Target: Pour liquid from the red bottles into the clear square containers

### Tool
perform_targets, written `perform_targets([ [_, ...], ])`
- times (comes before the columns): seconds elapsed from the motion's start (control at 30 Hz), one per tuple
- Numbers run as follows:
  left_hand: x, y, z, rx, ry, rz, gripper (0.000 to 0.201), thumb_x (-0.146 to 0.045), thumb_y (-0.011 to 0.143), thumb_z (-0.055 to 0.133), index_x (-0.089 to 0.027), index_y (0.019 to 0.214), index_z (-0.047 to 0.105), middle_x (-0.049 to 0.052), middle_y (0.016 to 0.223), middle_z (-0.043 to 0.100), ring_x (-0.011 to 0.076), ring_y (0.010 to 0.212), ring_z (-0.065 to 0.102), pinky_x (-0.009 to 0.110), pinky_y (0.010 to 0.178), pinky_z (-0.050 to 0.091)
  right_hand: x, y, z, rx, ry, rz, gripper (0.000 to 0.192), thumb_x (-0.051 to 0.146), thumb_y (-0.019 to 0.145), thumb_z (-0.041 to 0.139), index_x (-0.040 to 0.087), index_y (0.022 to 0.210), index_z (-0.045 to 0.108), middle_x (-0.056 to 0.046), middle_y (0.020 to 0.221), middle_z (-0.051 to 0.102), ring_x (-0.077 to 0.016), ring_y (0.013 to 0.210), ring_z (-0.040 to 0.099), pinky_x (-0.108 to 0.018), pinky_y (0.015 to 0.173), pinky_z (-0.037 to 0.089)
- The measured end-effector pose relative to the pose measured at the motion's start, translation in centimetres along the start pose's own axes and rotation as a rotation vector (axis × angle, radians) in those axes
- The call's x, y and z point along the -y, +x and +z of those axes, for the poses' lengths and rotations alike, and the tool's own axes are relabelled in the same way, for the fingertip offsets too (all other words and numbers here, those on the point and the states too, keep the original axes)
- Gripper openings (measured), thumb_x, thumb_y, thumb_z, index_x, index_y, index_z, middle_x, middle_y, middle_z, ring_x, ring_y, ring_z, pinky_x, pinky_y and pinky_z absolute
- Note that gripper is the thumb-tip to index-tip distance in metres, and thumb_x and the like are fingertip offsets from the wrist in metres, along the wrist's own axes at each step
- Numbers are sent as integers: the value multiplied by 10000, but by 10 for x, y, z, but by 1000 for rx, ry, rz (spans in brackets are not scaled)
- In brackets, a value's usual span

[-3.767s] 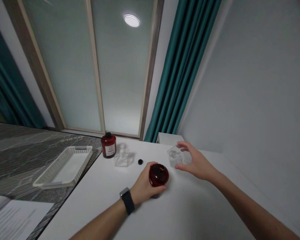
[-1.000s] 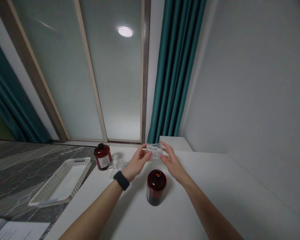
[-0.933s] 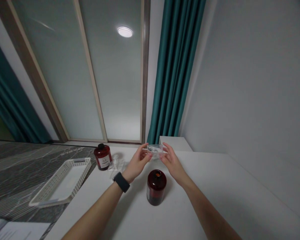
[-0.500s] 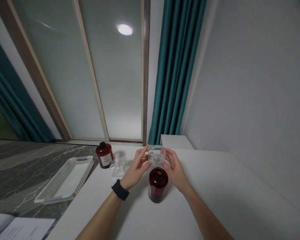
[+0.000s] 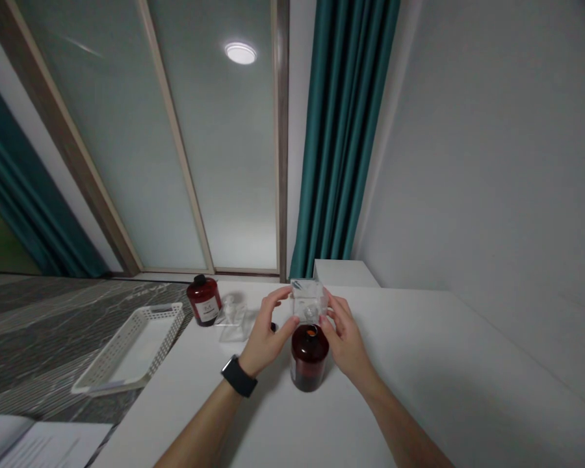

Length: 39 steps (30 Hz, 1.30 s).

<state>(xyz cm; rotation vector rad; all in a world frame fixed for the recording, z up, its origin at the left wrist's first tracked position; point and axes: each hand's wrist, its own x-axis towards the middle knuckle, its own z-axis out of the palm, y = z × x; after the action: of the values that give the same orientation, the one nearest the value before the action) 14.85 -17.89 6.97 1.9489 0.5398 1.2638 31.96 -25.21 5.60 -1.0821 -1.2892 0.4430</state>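
Note:
Both hands hold a clear, box-shaped container [image 5: 308, 300] between them, tilted above the table. My left hand [image 5: 268, 331], with a dark watch on its wrist, grips the left side by thumb and fingers. On the right side, the fingers and thumb of my right hand [image 5: 344, 331] press against it. Directly below and nearer to me stands a dark red-brown bottle [image 5: 309, 364] without a cap, its mouth showing orange inside. Beside my left fingers a small black piece [image 5: 273, 327], perhaps a cap, lies partly hidden.
A second red-brown bottle [image 5: 205, 302], capped and labelled, stands at the table's far left. Clear plastic or glass pieces [image 5: 233, 318] lie beside it. Left of the white table [image 5: 419, 377] are a white perforated basket [image 5: 85, 377] and an open book [image 5: 53, 445].
The clear container has tilted between my hands, showing a different face. My left hand has shifted slightly, uncovering the small black piece. The bottles stay in place.

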Motion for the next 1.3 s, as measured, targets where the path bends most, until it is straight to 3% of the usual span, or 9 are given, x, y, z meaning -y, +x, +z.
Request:
perform_targets([
  [0.13, -1, -3, 2, 3, 54, 17, 471, -300, 929, 601, -268, 1379, 468, 107, 1383, 525, 262, 1166, 527, 458, 1040, 406, 6, -2, -5, -4, -78, -23, 429, 344, 987, 461, 295, 1410, 516, -67, 1282, 540, -219, 1224, 532, -365, 1059, 458],
  [0.23, -2, -3, 3, 19, -8, 35, 464, -296, 941, 582, -262, 1389, 466, 112, 1421, 485, 271, 1243, 489, 463, 1073, 405, 8, -4, -5, -9, -106, -33, 432, 347, 989, 453, 297, 1414, 517, -67, 1280, 545, -224, 1242, 518, -363, 1058, 458],
  [0.53, -10, -5, 0, 20, 75, 51, 484, -241, 954, 562, -323, 1422, 472, 75, 1220, 527, 240, 1174, 521, 434, 1061, 421, 4, -9, -3, -67, -146, -50, 463, 341, 979, 484, 310, 1441, 486, -55, 1119, 559, -206, 1032, 584, -361, 987, 488],
  [0.8, -13, -5, -1, 14, 120, 103, 499, -217, 948, 566, -319, 1425, 461, 79, 1273, 538, 242, 1185, 524, 416, 1051, 427, 6, -10, -5, -54, -153, -74, 457, 337, 982, 487, 316, 1439, 488, -70, 1351, 524, -231, 1203, 549, -396, 1047, 479],
  [1.3, -9, -7, 2, -23, 196, 168, 505, -193, 952, 555, -298, 1432, 439, 92, 1284, 539, 234, 1202, 526, 435, 1053, 446, -5, -10, -6, -77, -159, -132, 434, 289, 976, 520, 296, 1411, 517, -92, 1392, 538, -239, 1245, 555, -402, 1029, 504],
])
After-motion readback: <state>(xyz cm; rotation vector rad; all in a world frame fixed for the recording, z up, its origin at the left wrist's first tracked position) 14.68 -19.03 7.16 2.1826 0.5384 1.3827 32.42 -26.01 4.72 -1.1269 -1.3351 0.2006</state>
